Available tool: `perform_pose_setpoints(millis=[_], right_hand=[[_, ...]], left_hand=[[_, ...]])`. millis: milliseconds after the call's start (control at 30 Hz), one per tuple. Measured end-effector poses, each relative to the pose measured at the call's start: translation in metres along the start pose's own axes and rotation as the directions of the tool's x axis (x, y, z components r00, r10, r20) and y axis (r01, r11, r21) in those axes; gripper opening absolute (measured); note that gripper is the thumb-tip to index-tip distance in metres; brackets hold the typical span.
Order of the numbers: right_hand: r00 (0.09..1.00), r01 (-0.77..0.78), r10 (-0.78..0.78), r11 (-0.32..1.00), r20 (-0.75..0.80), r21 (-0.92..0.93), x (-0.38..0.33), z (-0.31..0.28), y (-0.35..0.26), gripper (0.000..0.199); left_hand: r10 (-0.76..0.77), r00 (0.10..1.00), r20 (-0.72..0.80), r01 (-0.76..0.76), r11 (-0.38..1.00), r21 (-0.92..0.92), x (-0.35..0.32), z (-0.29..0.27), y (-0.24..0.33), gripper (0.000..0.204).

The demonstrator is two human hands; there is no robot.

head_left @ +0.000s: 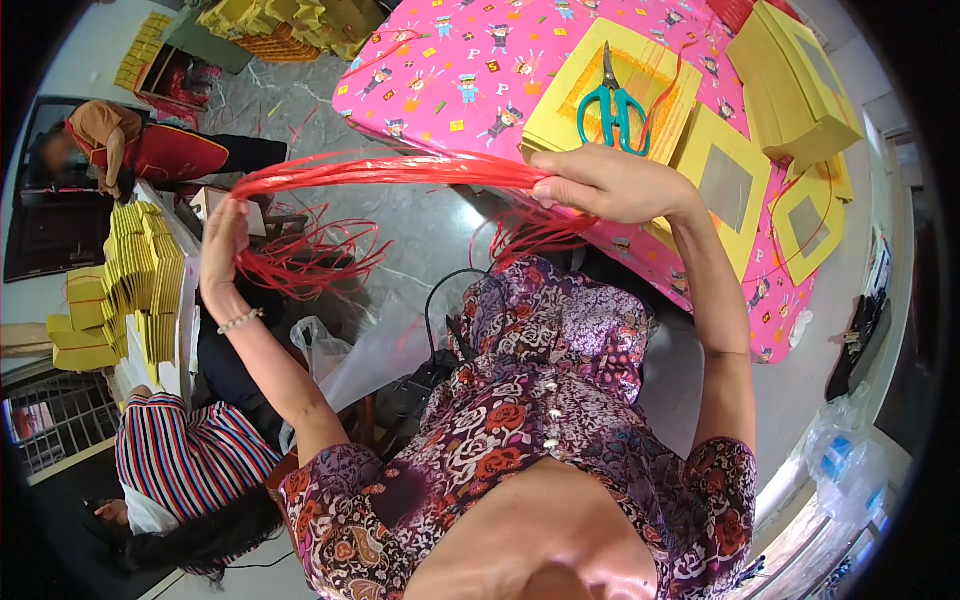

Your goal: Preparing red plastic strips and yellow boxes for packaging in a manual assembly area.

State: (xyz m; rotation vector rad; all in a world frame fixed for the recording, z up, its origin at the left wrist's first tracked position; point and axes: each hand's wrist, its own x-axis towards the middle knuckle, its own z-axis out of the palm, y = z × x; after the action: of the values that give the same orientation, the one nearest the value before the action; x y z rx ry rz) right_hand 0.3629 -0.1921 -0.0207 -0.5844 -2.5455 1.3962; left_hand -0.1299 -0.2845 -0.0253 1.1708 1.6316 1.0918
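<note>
A bundle of thin red plastic strapping [400, 171] stretches between my two hands above the floor. My left hand [225, 245] grips its left end, and loose strands dangle below that hand in a tangle. At the other end my right hand [612, 184] is closed round the bundle, with more loose ends hanging under it over the table edge. Just beyond my right hand, teal-handled scissors [610, 112] lie on a stack of flat yellow card pieces [550, 110] on the table.
A pink patterned cloth covers the table [420, 80]. Yellow boxes with window panels [795, 80] stand at its right end. Folded yellow card [145, 270] is stacked at left, near a person in a striped top [195, 445]. Another person in a red apron [180, 150] is farther back.
</note>
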Motion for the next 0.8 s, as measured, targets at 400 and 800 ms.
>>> perform_pose_setpoints(millis=[400, 800], right_hand=[[0.994, -0.101, 0.080, 0.935, -0.076, -0.341, 0.035, 0.014, -0.037, 0.033], [0.990, -0.136, 0.133, 0.986, 0.039, 0.101, -0.017, -0.012, -0.011, 0.037]], left_hand=[[0.506, 0.598, 0.621, -0.668, 0.743, 0.039, -0.013, 0.199, 0.068, 0.057], [0.703, 0.583, 0.407, -0.713, 0.203, 0.671, 0.011, 0.162, 0.030, 0.027]])
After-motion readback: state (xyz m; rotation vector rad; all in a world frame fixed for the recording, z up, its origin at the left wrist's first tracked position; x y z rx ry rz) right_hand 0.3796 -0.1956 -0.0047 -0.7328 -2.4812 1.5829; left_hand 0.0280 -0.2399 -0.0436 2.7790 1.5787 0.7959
